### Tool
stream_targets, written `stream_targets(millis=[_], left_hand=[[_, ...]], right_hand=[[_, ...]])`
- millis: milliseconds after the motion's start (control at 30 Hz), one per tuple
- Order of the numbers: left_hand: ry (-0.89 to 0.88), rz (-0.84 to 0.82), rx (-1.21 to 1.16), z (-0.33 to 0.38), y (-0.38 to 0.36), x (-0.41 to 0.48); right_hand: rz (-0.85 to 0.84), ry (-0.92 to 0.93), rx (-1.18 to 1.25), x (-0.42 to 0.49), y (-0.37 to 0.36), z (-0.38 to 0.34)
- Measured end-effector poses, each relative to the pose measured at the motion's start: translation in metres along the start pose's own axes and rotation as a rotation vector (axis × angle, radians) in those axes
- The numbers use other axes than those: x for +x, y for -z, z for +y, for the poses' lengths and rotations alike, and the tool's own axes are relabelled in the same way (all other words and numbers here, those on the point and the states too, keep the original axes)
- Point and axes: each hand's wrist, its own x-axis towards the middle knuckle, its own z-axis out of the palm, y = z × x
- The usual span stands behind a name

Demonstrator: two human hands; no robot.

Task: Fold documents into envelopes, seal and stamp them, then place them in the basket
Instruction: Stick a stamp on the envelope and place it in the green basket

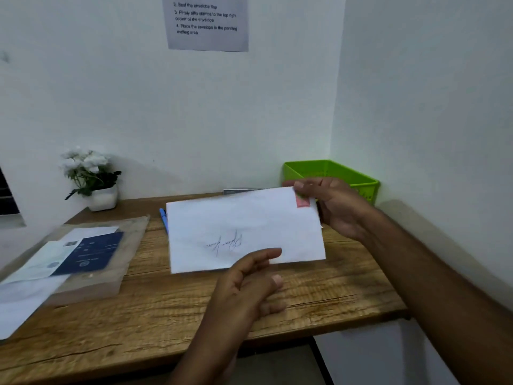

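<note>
Wooden counter (194, 315) fills the lower half of the frame, set into a white corner

Printed notice (208, 23) on the wall, top centre

Clear folder (83, 257) with papers and a dark blue booklet, lower left

White envelope (244, 229) at frame centre, held above the counter, scrawled writing on its face, slightly blurred

Green basket (333, 169) right of centre in the back corner, just behind the envelope's upper right corner; contents not visible

Potted white flowers (91, 179), left of centre

Right hand (336, 207) pinches the envelope's upper right corner, thumb on top. Left hand (249, 284) is relaxed and loosely curled, index finger across the lower edge, no grip that I can see

Blue pen (163, 218) peeks out at the envelope's left edge

Red stamp (302, 202) sits right beside the thumb

Judgement: stamped, ready for the basket. Risks: a one-corner pinch lets the free end sag and catch the basket's rim, bending the envelope or dropping it short; the thumb rubbing the stamp could lift it if poorly stuck
</note>
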Motion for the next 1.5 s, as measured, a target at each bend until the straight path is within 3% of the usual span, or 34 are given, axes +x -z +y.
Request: stream_targets(millis=[67, 233, 367, 567, 733, 833, 967, 1067, 1200, 1333, 1500], left_hand=[[0.012, 0.012, -0.057, -0.001, -0.005, 0.006], [0.195, 0.027, -0.550, -0.007, -0.040, 0.042], [0.117, 0.111, -0.674, -0.001, -0.071, 0.067], [-0.106, 0.233, -0.366, 0.016, -0.090, 0.099], [-0.149, 0.033, 0.032, 0.021, -0.092, 0.142], [-0.068, -0.091, 0.083, 0.020, -0.094, 0.161], [-0.066, -0.130, 0.248, 0.009, -0.098, 0.182], [-0.081, -0.166, 0.165, 0.006, -0.099, 0.194], [-0.106, -0.126, 0.249, 0.004, -0.100, 0.207], [-0.175, -0.069, 0.413, -0.002, -0.102, 0.221], [-0.406, 0.049, 0.759, -0.007, -0.103, 0.243]], right_hand=[[0.045, 0.037, 0.087, -0.003, 0.006, -0.004], [0.202, 0.106, 0.186, -0.009, 0.018, -0.007], [0.327, 0.188, 0.264, -0.018, 0.030, -0.006], [0.445, 0.289, 0.279, -0.032, 0.054, -0.003], [0.582, 0.274, 0.317, -0.031, 0.074, 0.005], [0.663, 0.245, 0.329, -0.025, 0.084, 0.014], [0.685, 0.217, 0.381, -0.019, 0.100, 0.020], [0.627, 0.214, 0.393, -0.018, 0.111, 0.019], [0.526, 0.175, 0.252, -0.014, 0.121, 0.021], [0.563, 0.154, 0.050, 0.000, 0.127, 0.026], [0.627, 0.169, -0.213, 0.024, 0.136, 0.033]])
